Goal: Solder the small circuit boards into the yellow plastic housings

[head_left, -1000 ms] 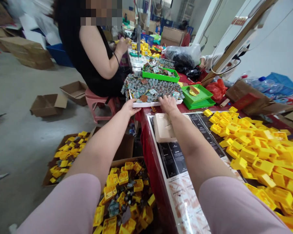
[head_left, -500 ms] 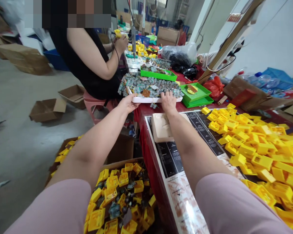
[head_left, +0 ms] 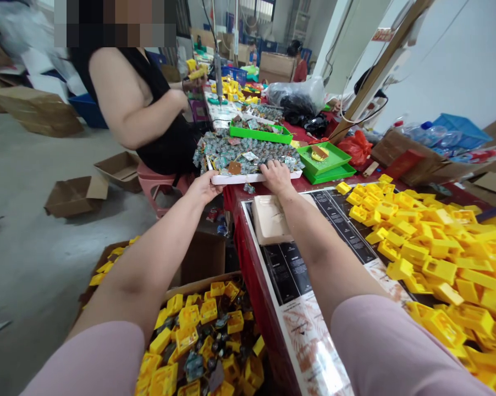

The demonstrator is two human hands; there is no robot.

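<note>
Both arms reach forward to a white tray (head_left: 243,179) heaped with small grey parts (head_left: 252,147) with wires and a few brown boards. My left hand (head_left: 205,188) is closed on the tray's near left corner, thumb on top. Over the near rim, right of the middle, curl the fingers of my right hand (head_left: 277,176), their tips against the grey parts. One loose grey part (head_left: 248,188) is at the table edge below the rim. A beige shallow box (head_left: 268,220) lies under my right forearm.
Yellow plastic housings (head_left: 433,247) cover the table's right side. Below, a carton (head_left: 227,272) holds yellow housings and dark parts. Green trays (head_left: 324,159) stand right of the white tray. A co-worker (head_left: 149,110) sits at the left on a pink stool (head_left: 149,187).
The view has shifted slightly, so the table sits a little farther left. My hands keep their places on the tray. The co-worker's near hand has drawn back from the yellow piece.
</note>
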